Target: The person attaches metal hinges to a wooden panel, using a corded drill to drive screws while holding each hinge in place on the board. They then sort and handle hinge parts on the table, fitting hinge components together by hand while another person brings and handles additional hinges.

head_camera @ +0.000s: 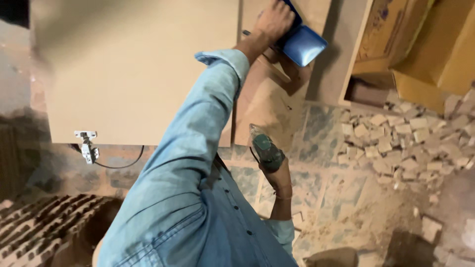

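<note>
At nine o'clock in the head view a metal hinge (87, 144) hangs off the lower edge of a pale board (138, 69), with a thin black cable (121, 163) curling just beneath it. The board fills the upper left, flat and smooth-faced; it looks stiff and fairly heavy, best taken by its edges rather than its slick face. Up at twelve o'clock the left hand (273, 21), at the end of a long denim sleeve (198, 128), is closed over the top of a blue power tool (303, 43) with a glossy rounded body, pressed near the board's right edge. That casing looks hard, smooth and a bit slippery, so a wrapped palm over the top suits it. Near the centre, toward five o'clock, the right hand (278, 174) is wrapped around the handle of a green-bodied power tool (265, 147), nose pointing up; it seems compact but weighty. At three o'clock small wooden offcuts (396, 138) lie scattered on the dusty floor (336, 198)
</note>
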